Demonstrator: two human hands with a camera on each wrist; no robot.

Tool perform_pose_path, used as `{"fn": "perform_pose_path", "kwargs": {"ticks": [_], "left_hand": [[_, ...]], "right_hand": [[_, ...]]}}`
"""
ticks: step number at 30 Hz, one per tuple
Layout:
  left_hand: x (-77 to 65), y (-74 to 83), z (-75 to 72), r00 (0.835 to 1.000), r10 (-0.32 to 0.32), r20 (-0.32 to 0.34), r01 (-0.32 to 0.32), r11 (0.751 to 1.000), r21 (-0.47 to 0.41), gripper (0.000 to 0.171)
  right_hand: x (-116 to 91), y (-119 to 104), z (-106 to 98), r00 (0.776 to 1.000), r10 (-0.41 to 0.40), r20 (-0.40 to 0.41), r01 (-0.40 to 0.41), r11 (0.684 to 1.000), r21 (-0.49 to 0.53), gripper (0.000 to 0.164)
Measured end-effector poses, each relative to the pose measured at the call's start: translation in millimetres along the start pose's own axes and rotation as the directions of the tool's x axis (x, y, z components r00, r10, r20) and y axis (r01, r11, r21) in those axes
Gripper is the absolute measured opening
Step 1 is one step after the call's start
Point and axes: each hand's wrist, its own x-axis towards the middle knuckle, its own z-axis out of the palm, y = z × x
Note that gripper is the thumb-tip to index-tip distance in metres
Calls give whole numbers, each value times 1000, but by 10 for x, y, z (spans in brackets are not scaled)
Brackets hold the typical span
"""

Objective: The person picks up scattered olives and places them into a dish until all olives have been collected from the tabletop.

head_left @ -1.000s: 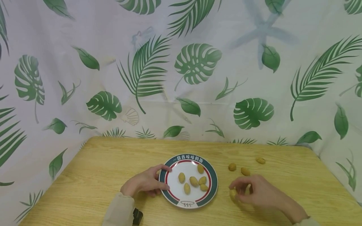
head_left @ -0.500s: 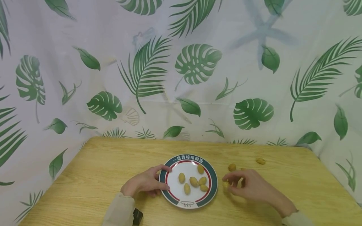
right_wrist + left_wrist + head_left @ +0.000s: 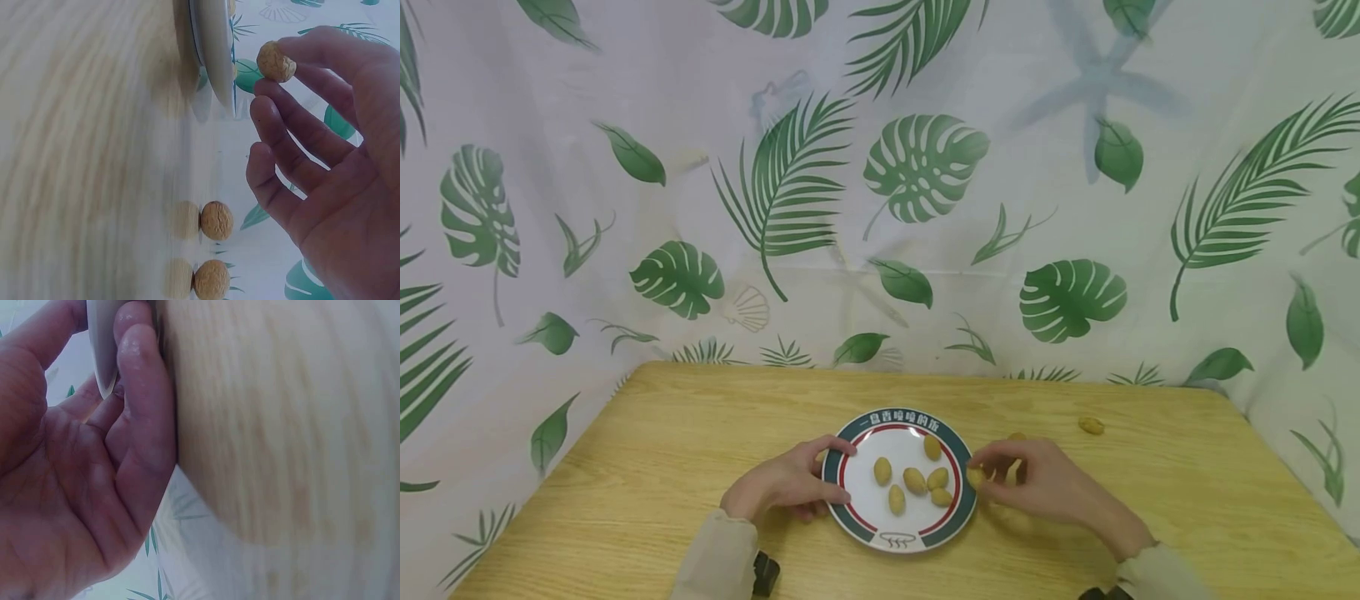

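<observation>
- Left hand [image 3: 782,482] pinched plate [image 3: 898,454] at its left rim.
- Right hand [image 3: 1033,477] pinched nut [image 3: 976,477] at plate's right rim.
- Six nuts [image 3: 914,481] lay on plate; loose nut [image 3: 1091,426] near tabletop's [image 3: 700,433] far edge.

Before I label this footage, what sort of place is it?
Probably a screened-off indoor work area: leaf-printed sheeting hangs behind a wood-grain table, where a plate holds what look like nuts.

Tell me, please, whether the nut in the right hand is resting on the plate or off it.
Off it: the right hand holds the nut, and the right wrist view shows a gap between nut and plate.
</observation>
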Motion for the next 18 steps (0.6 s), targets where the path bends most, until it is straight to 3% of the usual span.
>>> {"fn": "perform_pose_path", "kwargs": {"ticks": [18], "left_hand": [[4, 4, -13, 1000, 1, 13, -1, 1000, -23, 58]], "right_hand": [[119, -119, 100, 998, -32, 53, 27, 996, 87, 21]]}}
